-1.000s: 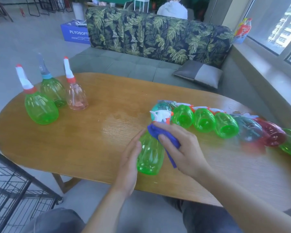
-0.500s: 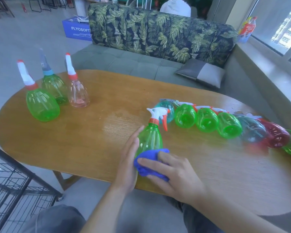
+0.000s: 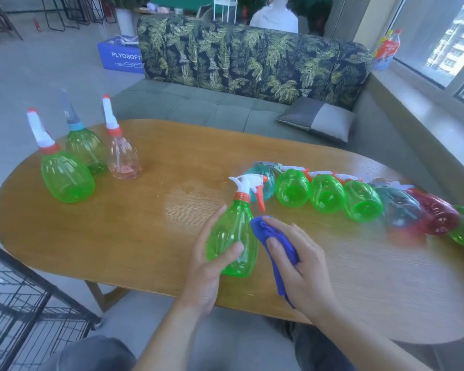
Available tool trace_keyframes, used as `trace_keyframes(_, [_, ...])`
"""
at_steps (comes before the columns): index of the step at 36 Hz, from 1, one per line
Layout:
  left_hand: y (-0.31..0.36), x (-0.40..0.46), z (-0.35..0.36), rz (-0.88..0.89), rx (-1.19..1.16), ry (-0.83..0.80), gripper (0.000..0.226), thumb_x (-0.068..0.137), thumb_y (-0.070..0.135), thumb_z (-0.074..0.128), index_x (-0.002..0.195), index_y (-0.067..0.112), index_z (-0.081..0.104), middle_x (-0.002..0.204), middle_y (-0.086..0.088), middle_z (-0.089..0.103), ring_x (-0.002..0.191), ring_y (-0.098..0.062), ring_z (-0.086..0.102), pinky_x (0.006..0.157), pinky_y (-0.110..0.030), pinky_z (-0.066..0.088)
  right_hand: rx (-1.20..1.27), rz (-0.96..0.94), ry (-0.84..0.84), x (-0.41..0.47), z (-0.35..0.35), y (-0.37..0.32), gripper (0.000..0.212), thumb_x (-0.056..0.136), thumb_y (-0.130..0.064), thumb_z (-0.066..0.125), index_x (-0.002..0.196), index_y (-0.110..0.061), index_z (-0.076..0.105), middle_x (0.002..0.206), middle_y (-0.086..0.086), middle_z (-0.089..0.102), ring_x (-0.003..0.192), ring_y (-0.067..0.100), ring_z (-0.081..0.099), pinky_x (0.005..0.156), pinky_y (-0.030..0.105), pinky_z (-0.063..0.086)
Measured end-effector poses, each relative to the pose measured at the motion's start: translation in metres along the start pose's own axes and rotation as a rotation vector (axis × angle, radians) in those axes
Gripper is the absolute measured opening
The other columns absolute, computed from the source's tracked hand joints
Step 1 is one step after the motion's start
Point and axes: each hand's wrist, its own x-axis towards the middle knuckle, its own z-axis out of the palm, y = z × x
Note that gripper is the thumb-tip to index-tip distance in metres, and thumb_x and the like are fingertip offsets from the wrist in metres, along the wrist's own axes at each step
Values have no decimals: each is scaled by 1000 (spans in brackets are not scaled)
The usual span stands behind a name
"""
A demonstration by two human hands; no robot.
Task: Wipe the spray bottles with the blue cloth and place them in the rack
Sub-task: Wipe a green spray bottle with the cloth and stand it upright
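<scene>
At the lower left of the frame a black wire rack [image 3: 24,311] stands on the floor beside the counter [image 3: 134,236]. On the counter's left end three bottles stand upright, close together: a green bottle [image 3: 67,178] nearest the edge, a second green one [image 3: 87,151] with a blue collar behind it, and a clear pink bottle [image 3: 123,159] just to their right.

Low in the middle of the frame, the left hand [image 3: 206,266] grips a green spray bottle [image 3: 233,236] that stands upright near the counter's front edge; the fingers curl round its far left side and the thumb lies across its front. The bottle's white trigger head with orange collar points to the right.

Just right of it, the right hand [image 3: 303,266] holds the blue cloth [image 3: 273,245], fingers curled over the bunched fabric and pressing it against the bottle's right side. A tail of the cloth hangs below the palm.

Further right, a row of bottles [image 3: 359,202] lies on its side, touching one another, bases toward the camera: one teal, three green, one dark teal, one red, and a green one cut by the frame's right edge.
</scene>
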Motion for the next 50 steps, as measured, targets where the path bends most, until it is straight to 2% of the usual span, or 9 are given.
trace_keyframes(3, [-1, 0, 1, 2, -12, 17, 76, 74, 42, 86, 147, 41, 64, 159, 13, 57, 151, -15, 50, 120, -47, 44, -3, 34, -15, -2, 2, 1, 29, 106, -35, 56, 134, -36, 64, 107, -11, 67, 100, 18, 65, 86, 33, 51])
trace_keyframes(6, [0, 0, 3, 3, -53, 48, 75, 77, 42, 82, 149, 35, 62, 156, 11, 61, 145, -14, 56, 109, -33, 54, -4, 51, -17, -2, 4, 1, 27, 105, -36, 55, 132, -40, 61, 114, -14, 66, 106, 16, 65, 88, 32, 51])
trace_keyframes(12, [-7, 4, 0, -25, 28, 51, 58, 91, 51, 68, 149, 51, 59, 163, 11, 53, 156, -18, 43, 128, -61, 30, 33, 49, 22, 1, 6, -2, 27, 100, -40, 58, 125, -49, 61, 113, -14, 67, 106, 15, 65, 88, 30, 51])
trace_keyframes(20, [-5, 1, 1, -19, 94, 14, 58, 96, 62, 68, 150, 43, 60, 162, 7, 54, 156, -22, 43, 128, -62, 29, 27, -25, 45, -7, 13, -3, 35, 101, -36, 62, 135, -42, 64, 93, -16, 54, 81, 13, 60, 74, 14, 43])
trace_keyframes(28, [-7, 2, 1, -12, 66, 46, 56, 94, 56, 68, 148, 47, 61, 162, 14, 53, 156, -16, 43, 127, -62, 32, -137, -128, 54, 33, -5, -18, 33, 100, -33, 62, 132, -31, 71, 97, -13, 60, 89, 7, 62, 78, 12, 43])
trace_keyframes(35, [-5, 1, 4, -17, 31, 34, 53, 97, 53, 64, 149, 41, 63, 160, 10, 57, 154, -17, 46, 128, -60, 31, -288, -130, -10, 56, 14, -18, 38, 105, -52, 50, 134, -34, 67, 107, -10, 62, 89, 10, 64, 79, 37, 55])
trace_keyframes(38, [-6, 2, 2, -26, 22, 48, 49, 98, 51, 62, 147, 41, 65, 159, 6, 58, 154, -21, 47, 128, -62, 30, -225, -134, -31, 49, 24, -14, 37, 106, -50, 47, 134, -35, 66, 105, -9, 62, 87, 11, 65, 78, 38, 54])
trace_keyframes(45, [-5, 2, -1, -38, -5, 83, 44, 103, 44, 59, 145, 37, 67, 158, 5, 59, 152, -21, 49, 129, -59, 31, -184, -399, -134, 15, 20, -6, 33, 107, -43, 53, 136, -29, 63, 96, -6, 48, 78, 8, 53, 72, 18, 45])
trace_keyframes(50, [-2, 1, -3, -31, 6, 68, 52, 99, 54, 58, 148, 38, 63, 163, 7, 53, 156, -21, 43, 130, -59, 27, -340, -699, -308, -2, 9, 1, 32, 109, -40, 53, 137, -27, 60, 95, -3, 44, 75, 19, 51, 63, 29, 50])
